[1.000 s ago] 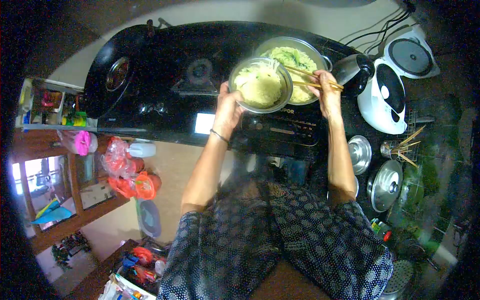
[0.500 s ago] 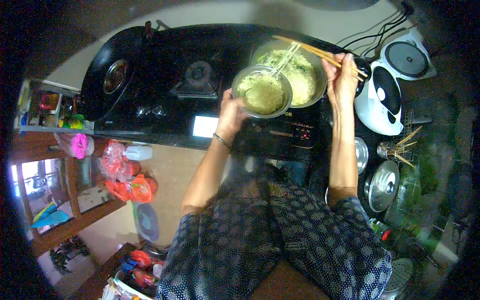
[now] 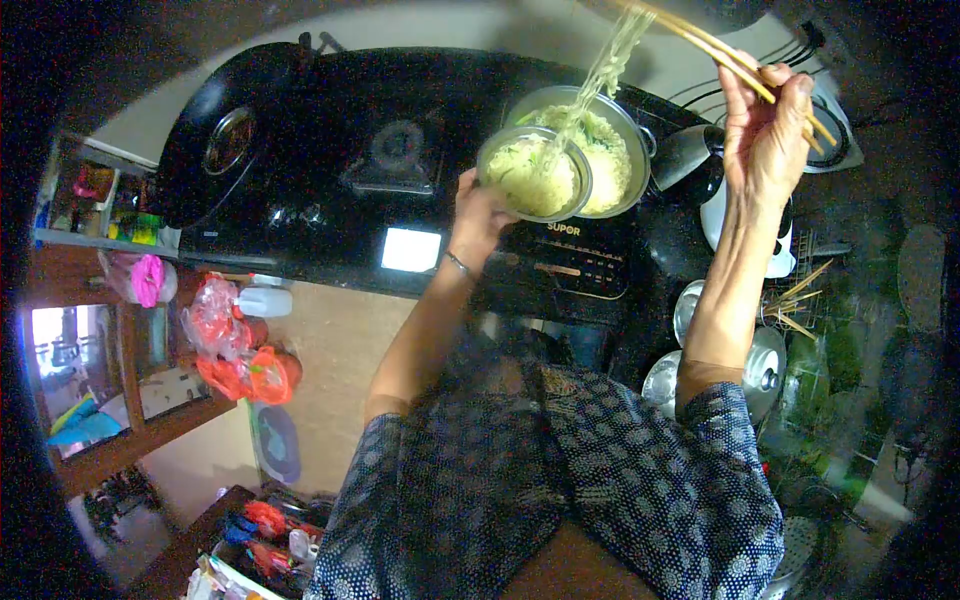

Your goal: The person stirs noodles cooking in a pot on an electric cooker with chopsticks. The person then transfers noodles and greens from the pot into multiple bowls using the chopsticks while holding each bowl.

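Note:
My left hand (image 3: pixel 480 212) is closed on the rim of a metal bowl (image 3: pixel 533 175) with pale noodles and bits of green in it. Behind and partly under this bowl stands a larger metal pot (image 3: pixel 637 140), also holding noodles and greens. High on the right, my right hand (image 3: pixel 768 135) grips a pair of wooden chopsticks (image 3: pixel 715 50). From their tips a long bundle of noodles (image 3: pixel 605 75) hangs down to the bowl, passing in front of the pot.
A wok (image 3: pixel 235 135) sits on the left. Near the pot is a kettle (image 3: pixel 688 160), with a white rice cooker (image 3: pixel 780 245) beyond my right forearm. Metal lids (image 3: pixel 765 378) and a holder of chopsticks (image 3: pixel 795 300) lie nearer on the right.
My right hand has risen up and to the right with the chopsticks, drawing the noodle strands out long. My left hand and the bowl have shifted only slightly.

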{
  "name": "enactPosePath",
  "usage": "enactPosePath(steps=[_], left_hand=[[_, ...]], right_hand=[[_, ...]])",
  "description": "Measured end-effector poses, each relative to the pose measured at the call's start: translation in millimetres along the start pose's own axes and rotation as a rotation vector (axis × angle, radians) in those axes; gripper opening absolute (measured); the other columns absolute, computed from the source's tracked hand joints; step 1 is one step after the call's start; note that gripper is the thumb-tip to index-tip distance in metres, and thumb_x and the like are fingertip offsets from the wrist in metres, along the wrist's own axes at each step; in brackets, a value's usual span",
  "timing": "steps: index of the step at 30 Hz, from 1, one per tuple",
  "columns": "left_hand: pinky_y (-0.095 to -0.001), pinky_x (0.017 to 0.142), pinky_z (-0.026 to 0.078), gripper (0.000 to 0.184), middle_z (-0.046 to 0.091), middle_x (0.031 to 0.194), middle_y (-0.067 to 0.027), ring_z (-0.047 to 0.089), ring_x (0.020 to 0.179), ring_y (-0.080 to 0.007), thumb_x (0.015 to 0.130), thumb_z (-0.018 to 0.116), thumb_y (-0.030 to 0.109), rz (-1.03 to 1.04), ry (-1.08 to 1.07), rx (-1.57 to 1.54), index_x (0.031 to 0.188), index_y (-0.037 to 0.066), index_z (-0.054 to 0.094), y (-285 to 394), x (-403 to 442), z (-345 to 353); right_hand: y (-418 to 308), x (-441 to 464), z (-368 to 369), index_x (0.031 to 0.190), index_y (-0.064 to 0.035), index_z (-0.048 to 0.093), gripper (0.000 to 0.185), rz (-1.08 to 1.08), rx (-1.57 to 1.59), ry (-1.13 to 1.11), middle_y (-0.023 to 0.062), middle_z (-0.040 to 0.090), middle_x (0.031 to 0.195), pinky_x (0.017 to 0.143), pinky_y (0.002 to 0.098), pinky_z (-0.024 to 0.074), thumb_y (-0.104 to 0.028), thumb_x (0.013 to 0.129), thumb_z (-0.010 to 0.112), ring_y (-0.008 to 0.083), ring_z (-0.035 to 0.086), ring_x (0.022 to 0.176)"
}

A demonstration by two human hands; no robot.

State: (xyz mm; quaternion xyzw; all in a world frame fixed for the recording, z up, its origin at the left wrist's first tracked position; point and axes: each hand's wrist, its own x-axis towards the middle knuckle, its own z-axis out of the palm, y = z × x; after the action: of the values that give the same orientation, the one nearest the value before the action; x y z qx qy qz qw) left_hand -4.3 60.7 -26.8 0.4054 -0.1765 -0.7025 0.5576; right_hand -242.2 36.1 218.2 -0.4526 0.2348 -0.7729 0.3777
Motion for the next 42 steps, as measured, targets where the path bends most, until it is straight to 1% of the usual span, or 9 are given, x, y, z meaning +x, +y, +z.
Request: enactPosePath(steps=[8,13,19,20,23,27,30,34,42], left_hand=[[-0.0489,0.068,0.057,0.047,0.053,0.109,-0.0175,0.062,0.091,-0.0338,0.076,0.054,0.0,-0.007,0.004,-0.055,0.118,0.01,0.036,-3,-3,7],[-0.0286,0.053,0.054,0.043,0.057,0.098,-0.008,0.061,0.077,-0.0213,0.071,0.052,0.0,0.012,0.014,-0.03,0.112,0.012,0.044,7,-18,10],[-0.0195,0.043,0.045,0.048,0.057,0.092,-0.0056,0.055,0.064,-0.0107,0.066,0.05,0.002,0.062,0.069,0.119,0.113,0.009,0.044,19,-44,-21],[-0.0328,0.066,0.057,0.057,0.051,0.107,-0.0132,0.058,0.091,-0.024,0.063,0.051,0.001,0.037,0.02,0.105,0.118,0.006,0.037,21,-44,-32],[-0.0208,0.05,0.049,0.053,0.057,0.096,-0.007,0.058,0.072,-0.0128,0.065,0.05,0.003,0.072,0.097,0.114,0.117,0.007,0.041,22,-55,-31],[-0.0337,0.074,0.056,0.057,0.053,0.111,-0.0113,0.058,0.098,-0.0255,0.064,0.049,0.001,0.057,0.066,0.083,0.119,0.006,0.04,22,-57,-33],[-0.0351,0.076,0.056,0.056,0.054,0.112,-0.0107,0.058,0.099,-0.0265,0.064,0.048,0.0,0.077,0.074,0.056,0.119,0.006,0.041,17,-49,-41],[-0.0372,0.076,0.056,0.056,0.053,0.113,-0.0109,0.058,0.1,-0.0263,0.064,0.048,-0.001,0.075,0.084,0.032,0.119,0.006,0.041,26,-51,-36],[-0.0419,0.071,0.058,0.051,0.053,0.108,-0.0125,0.059,0.094,-0.0281,0.065,0.049,-0.001,0.071,0.07,0.046,0.114,0.007,0.04,33,-40,-40]], right_hand=[[12,-23,4,0.086,-0.0001,0.054,0.026,0.121,-0.081,-0.01,0.013,0.06,0.087,0.075,0.0386,0.0576,-0.025,0.093,0.052,0.0264,0.064,0.085],[60,-69,-33,0.091,-0.0008,0.056,0.026,0.578,-0.496,-0.233,0.01,0.06,0.092,0.069,0.0241,0.0556,-0.026,0.094,0.05,0.0153,0.062,0.079],[61,-61,-89,0.095,-0.0005,0.058,0.026,0.481,-0.371,-0.002,0.011,0.062,0.09,0.071,0.0309,0.0564,-0.025,0.095,0.049,0.0201,0.064,0.082],[75,-59,-97,0.095,-0.0009,0.058,0.025,0.477,-0.388,0.02,0.0108,0.061,0.091,0.071,0.0306,0.0563,-0.025,0.095,0.05,0.0194,0.064,0.082],[130,-60,-108,0.095,-0.0023,0.058,0.025,0.551,-0.392,0.103,0.0075,0.059,0.093,0.072,0.0279,0.0557,-0.026,0.094,0.052,0.0165,0.061,0.083],[204,-72,-101,0.093,-0.0007,0.058,0.026,0.595,-0.335,0.155,0.0086,0.06,0.092,0.07,0.0254,0.0548,-0.027,0.091,0.056,0.0155,0.06,0.081],[224,-78,-105,0.09,0.0008,0.061,0.026,0.655,-0.463,0.081,0.0093,0.061,0.09,0.066,0.0259,0.0551,-0.024,0.091,0.053,0.0159,0.061,0.078],[180,-71,-133,0.092,-0.0007,0.062,0.026,0.732,-0.668,-0.029,0.0048,0.063,0.084,0.061,0.0226,0.0525,-0.025,0.091,0.054,0.0126,0.06,0.066],[105,-96,-143,0.099,-0.0066,0.06,0.024,0.721,-0.542,0.038,0.005,0.06,0.094,0.071,0.0273,0.0555,-0.028,0.094,0.051,0.0139,0.058,0.087]])
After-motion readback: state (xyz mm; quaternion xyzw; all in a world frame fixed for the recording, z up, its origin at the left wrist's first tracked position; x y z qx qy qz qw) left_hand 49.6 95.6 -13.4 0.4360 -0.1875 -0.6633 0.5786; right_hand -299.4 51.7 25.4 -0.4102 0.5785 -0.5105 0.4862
